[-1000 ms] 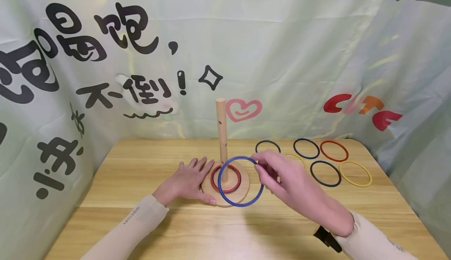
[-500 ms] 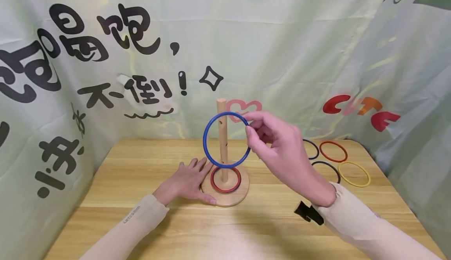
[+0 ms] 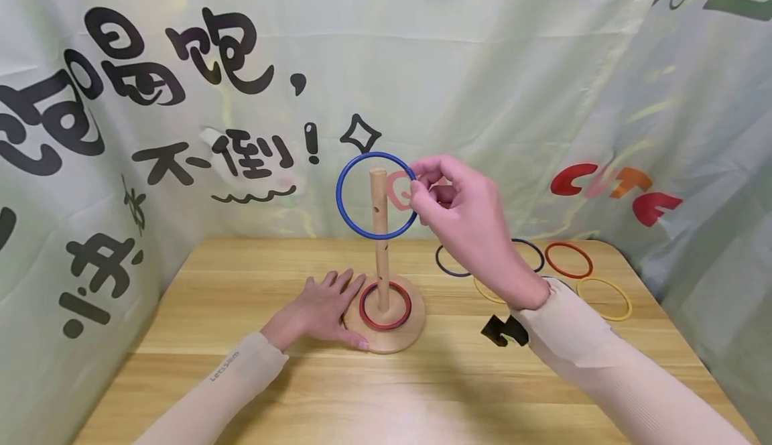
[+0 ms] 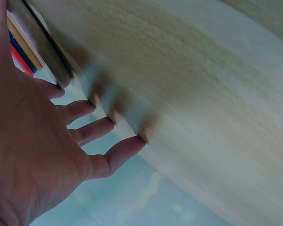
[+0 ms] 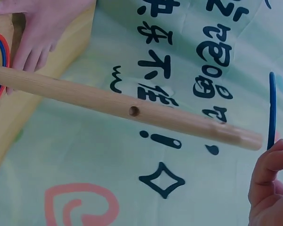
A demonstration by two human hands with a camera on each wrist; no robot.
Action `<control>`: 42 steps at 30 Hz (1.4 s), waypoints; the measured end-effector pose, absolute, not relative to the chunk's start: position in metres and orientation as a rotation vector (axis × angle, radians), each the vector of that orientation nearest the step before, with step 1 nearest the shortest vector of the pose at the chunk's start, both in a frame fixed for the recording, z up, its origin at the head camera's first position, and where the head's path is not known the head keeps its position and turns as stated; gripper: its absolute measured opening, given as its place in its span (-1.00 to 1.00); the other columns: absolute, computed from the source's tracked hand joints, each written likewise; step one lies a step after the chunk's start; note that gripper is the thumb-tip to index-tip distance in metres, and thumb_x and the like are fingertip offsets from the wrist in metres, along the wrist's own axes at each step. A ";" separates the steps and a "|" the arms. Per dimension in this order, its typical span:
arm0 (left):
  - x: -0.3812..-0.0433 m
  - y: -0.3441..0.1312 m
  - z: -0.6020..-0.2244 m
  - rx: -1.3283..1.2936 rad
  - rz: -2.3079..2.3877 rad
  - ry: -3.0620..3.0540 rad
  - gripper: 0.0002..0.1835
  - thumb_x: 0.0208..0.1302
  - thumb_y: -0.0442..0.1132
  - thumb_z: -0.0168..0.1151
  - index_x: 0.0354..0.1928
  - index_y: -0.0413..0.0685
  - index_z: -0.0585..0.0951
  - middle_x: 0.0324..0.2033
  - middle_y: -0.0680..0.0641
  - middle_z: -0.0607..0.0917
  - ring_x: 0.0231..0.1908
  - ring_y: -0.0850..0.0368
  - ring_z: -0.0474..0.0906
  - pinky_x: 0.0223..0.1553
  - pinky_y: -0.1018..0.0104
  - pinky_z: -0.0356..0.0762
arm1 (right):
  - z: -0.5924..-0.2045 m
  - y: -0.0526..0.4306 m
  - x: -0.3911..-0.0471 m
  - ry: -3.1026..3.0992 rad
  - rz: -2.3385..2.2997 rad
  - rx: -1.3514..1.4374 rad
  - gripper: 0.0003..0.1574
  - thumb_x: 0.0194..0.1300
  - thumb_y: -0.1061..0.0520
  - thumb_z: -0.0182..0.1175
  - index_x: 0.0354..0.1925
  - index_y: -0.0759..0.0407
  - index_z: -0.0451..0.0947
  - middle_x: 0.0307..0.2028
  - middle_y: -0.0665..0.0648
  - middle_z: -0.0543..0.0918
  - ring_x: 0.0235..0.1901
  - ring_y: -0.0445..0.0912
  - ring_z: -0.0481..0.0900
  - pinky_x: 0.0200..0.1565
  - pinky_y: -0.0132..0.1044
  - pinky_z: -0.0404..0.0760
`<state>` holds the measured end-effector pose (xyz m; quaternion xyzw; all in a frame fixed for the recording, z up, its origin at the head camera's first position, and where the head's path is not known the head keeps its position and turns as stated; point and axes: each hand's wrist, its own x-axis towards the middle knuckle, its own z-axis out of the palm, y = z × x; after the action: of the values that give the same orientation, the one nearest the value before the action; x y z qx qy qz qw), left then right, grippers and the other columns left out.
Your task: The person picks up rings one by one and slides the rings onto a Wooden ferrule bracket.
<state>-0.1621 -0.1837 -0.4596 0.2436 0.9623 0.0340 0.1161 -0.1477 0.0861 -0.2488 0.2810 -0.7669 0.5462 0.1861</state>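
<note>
My right hand (image 3: pixel 461 197) pinches a thin blue ring (image 3: pixel 339 197) by its right side. The ring stands around the height of the top of a wooden post (image 3: pixel 379 194), and in the right wrist view it shows edge-on just beyond the post's tip. The post rises from a round wooden base (image 3: pixel 398 342). A red ring (image 3: pixel 362 307) lies around its foot, stacked over a blue ring (image 5: pixel 3 52) and a yellow one. My left hand (image 3: pixel 322 307) rests with spread fingers along the left edge of the base.
Several loose rings lie on the wooden table (image 3: pixel 241 284) at the right, among them a red ring (image 3: pixel 575 277) and a yellow ring (image 3: pixel 630 307). My right forearm partly covers others. A printed curtain (image 3: pixel 482 96) surrounds the table's back and sides.
My right hand has lifted the blue ring up and leftward, from low in front of the base to the post's top. The left hand has stayed in place.
</note>
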 end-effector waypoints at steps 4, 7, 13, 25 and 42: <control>-0.163 -0.183 -0.461 0.702 0.100 2.817 0.50 -0.01 0.78 0.30 0.79 0.01 0.07 0.69 -0.30 0.12 0.59 -0.46 0.11 0.30 -0.70 0.15 | -0.254 0.084 -0.156 -2.180 1.594 0.766 -0.78 0.46 0.33 0.27 -0.04 0.11 0.74 -0.36 0.08 0.65 -0.60 0.01 0.52 -0.53 -0.31 0.37; -0.162 -0.183 -0.460 0.701 0.112 2.817 0.50 -0.01 0.77 0.31 0.79 0.01 0.07 0.69 -0.30 0.13 0.59 -0.46 0.12 0.30 -0.70 0.15 | -0.262 0.084 -0.162 -2.190 1.619 0.758 -0.77 0.45 0.34 0.27 -0.03 0.12 0.75 -0.38 0.10 0.66 -0.61 0.02 0.53 -0.56 -0.31 0.36; -0.162 -0.184 -0.457 0.713 0.111 2.817 0.49 0.01 0.77 0.30 0.79 0.00 0.07 0.69 -0.30 0.12 0.58 -0.45 0.12 0.29 -0.70 0.15 | -0.286 0.082 -0.171 -2.253 1.654 0.736 -0.76 0.43 0.34 0.26 -0.01 0.17 0.75 -0.35 0.13 0.65 -0.59 0.02 0.59 -0.58 -0.32 0.40; -0.162 -0.186 -0.459 0.739 0.180 2.837 0.50 -0.03 0.79 0.30 0.78 -0.02 0.11 0.68 -0.32 0.14 0.57 -0.46 0.12 0.27 -0.73 0.16 | -0.343 0.077 -0.175 -2.397 1.662 0.664 -0.73 0.32 0.34 0.24 -0.06 0.21 0.76 -0.42 0.12 0.64 -0.67 0.00 0.59 -0.58 -0.19 0.63; -0.160 -0.185 -0.460 0.730 0.152 2.840 0.51 0.00 0.78 0.30 0.77 -0.09 0.11 0.67 -0.33 0.16 0.56 -0.45 0.16 0.26 -0.71 0.20 | -0.421 0.075 -0.173 -2.628 1.551 0.547 -0.77 0.29 0.38 0.29 -0.09 0.28 0.74 -0.44 0.00 0.62 -0.68 -0.16 0.58 -0.60 -0.36 0.53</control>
<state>-0.1598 -0.1853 -0.4601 0.2474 0.9621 0.0515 0.1026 -0.1727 0.0750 -0.4209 0.1763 -0.8476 0.5001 0.0206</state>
